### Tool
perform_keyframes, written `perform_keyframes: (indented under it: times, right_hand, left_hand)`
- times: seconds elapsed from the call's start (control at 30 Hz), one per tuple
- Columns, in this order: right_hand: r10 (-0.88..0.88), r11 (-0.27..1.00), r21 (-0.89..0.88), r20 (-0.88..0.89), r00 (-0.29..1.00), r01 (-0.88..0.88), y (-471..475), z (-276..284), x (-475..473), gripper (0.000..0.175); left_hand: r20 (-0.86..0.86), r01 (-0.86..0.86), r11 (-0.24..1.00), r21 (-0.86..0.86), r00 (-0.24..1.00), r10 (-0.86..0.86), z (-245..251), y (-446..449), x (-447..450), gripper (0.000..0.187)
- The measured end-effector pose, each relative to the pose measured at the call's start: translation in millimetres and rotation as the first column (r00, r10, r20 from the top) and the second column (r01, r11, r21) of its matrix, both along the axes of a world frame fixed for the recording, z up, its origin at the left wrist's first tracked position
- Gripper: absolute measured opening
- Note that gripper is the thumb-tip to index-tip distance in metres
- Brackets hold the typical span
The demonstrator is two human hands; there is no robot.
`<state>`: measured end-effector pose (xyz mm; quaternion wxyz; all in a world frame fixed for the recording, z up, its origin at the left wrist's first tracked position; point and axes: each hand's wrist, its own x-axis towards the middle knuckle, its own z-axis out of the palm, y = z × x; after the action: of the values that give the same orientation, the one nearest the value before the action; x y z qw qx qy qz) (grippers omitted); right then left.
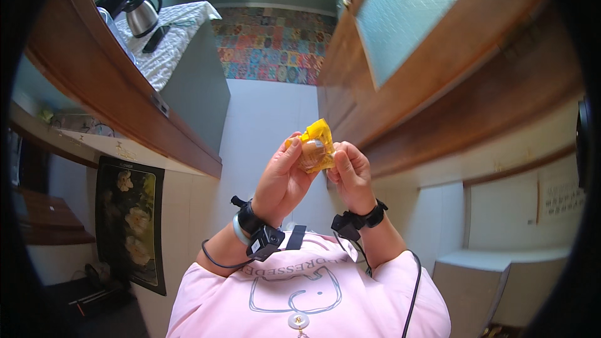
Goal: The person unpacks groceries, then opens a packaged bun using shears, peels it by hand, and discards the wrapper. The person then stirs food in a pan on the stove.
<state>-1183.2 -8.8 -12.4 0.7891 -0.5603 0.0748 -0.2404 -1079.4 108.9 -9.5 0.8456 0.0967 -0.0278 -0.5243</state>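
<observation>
Between my hands, in front of my chest, is a yellow plastic food packet (315, 150) with a clear window that shows something round and brown inside. My left hand (287, 171) holds the packet from its left side, with the thumb on its front. The fingertips of my right hand (350, 171) pinch its lower right edge. Each wrist wears a black strap with a small camera and a cable.
A wooden door frame (141, 94) stands at the left and a wooden door with a frosted glass pane (413, 9) at the right. Beyond, a cloth-covered counter (178, 33) bears a steel thermos jug (142, 15) and a dark phone-like object (156, 39). Patterned tiles (277, 47) cover the floor there.
</observation>
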Motion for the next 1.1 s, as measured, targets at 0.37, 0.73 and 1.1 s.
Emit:
perform_keyframes:
  times: [0.37, 0.73, 1.1]
  right_hand:
    - [-0.026, 0.995, 0.095, 0.09, 0.996, 0.017, -161, 4, 295, 0.025]
    - [-0.115, 0.987, 0.107, -0.085, 0.99, 0.124, -406, -33, 521, 0.025]
    - [-0.132, 0.836, -0.538, -0.005, 0.991, 0.109, -608, 5, 811, 0.036]
  left_hand:
    - [0.021, 0.114, 0.987, -0.111, 0.993, -0.112, 11, -156, 301, 0.039]
    - [0.411, -0.033, 0.991, 0.128, 0.911, -0.022, -9, -391, 545, 0.041]
    - [0.825, -0.488, 0.843, 0.227, 0.556, 0.1, 3, -546, 805, 0.027]
